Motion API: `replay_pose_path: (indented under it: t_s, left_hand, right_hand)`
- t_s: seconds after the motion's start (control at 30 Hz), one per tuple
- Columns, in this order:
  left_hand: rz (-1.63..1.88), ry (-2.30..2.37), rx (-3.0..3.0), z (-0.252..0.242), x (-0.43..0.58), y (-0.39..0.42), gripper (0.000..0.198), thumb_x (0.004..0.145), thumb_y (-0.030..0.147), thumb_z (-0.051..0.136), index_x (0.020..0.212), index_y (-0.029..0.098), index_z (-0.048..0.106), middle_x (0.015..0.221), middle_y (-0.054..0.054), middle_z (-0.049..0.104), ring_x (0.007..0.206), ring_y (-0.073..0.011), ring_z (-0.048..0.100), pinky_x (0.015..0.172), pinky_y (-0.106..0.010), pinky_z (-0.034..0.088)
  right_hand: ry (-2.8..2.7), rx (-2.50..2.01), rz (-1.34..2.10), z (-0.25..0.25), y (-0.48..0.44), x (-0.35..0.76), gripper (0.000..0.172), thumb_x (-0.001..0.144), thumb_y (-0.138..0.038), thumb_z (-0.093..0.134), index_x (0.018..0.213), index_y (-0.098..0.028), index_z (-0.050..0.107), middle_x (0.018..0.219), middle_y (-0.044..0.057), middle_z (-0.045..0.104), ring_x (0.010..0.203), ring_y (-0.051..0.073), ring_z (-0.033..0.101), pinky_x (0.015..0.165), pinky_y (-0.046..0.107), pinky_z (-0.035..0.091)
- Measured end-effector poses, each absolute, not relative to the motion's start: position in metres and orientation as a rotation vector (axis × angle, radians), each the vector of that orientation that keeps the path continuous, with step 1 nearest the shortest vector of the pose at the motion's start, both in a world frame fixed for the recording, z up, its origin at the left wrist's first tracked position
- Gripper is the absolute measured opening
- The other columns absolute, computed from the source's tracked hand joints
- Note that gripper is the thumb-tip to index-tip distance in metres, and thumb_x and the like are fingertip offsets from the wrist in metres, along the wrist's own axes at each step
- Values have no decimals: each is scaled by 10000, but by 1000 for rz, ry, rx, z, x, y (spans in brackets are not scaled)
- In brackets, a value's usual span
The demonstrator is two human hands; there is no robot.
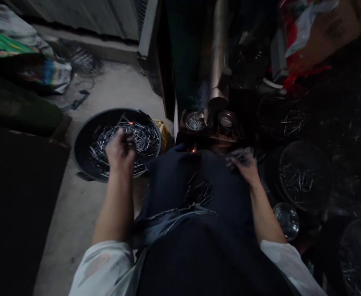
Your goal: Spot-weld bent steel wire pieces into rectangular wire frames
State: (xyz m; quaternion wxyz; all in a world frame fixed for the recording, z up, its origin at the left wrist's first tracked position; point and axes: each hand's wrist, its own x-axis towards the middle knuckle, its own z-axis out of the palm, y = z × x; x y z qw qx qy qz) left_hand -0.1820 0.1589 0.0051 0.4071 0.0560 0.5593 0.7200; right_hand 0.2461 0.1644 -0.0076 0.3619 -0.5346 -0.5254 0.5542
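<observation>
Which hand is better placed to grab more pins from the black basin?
Left. The left hand is directly over the black basin and its metal pins; the right hand rests on the lap cloth, across the body from it.

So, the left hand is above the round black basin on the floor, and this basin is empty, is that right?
Not quite. The basin is not empty: the head view shows it holds many metal pins. The left hand is indeed above it.
</observation>
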Motion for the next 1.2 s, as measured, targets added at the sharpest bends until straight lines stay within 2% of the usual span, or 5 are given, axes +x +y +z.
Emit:
replay_pose_path:
  t_s: [0.13, 0.47, 0.77, 0.97, 1.2]
  left_hand:
    - [1589, 1502, 293, -9, -176, 128, 275, 984, 416, 588, 930, 146, 581, 694, 34, 612, 520, -35, 486, 434, -119, 313]
    - [-3, 1324, 2268, -25, 9, 114, 245, 875, 31, 493, 787, 133, 697, 1064, -200, 656, 974, -281, 624, 704, -333, 498]
    - [561, 1666, 1848, -3, -48, 113, 60, 879, 199, 566, 926, 201, 604, 701, -25, 588, 627, -192, 549, 613, -286, 382]
    - [1141, 1517, 1074, -15, -28, 119, 217, 835, 385, 659, 874, 174, 628, 752, -11, 628, 672, -154, 557, 629, -246, 433]
    - [1288, 1370, 816, -6, -1, 110, 310, 861, 451, 682, 983, 170, 636, 703, 21, 605, 586, -120, 533, 567, -217, 431]
  right_hand:
    - [-1319, -1450, 1306, -21, 153, 250, 458, 787, -486, 793, 1067, -215, 552, 714, -4, 757, 436, 117, 607, 438, 209, 480]
    - [-1349, -1444, 1119, -28, 156, 234, 476, 762, -523, 779, 996, -237, 479, 620, -57, 692, 427, 113, 574, 410, 180, 410]
    - [-1413, -1323, 1174, -13, 148, 227, 334, 852, -488, 736, 806, -198, 577, 636, -21, 687, 420, 96, 559, 472, 215, 477]
    - [-1920, -976, 1100, -1, 141, 192, 406, 879, -376, 762, 1259, -251, 688, 1218, 70, 737, 1133, 221, 702, 1016, 378, 546]
    - [-2082, -915, 928, -4, 153, 179, 448, 942, -311, 697, 1383, -303, 623, 1289, 61, 707, 1198, 205, 673, 1063, 370, 532]
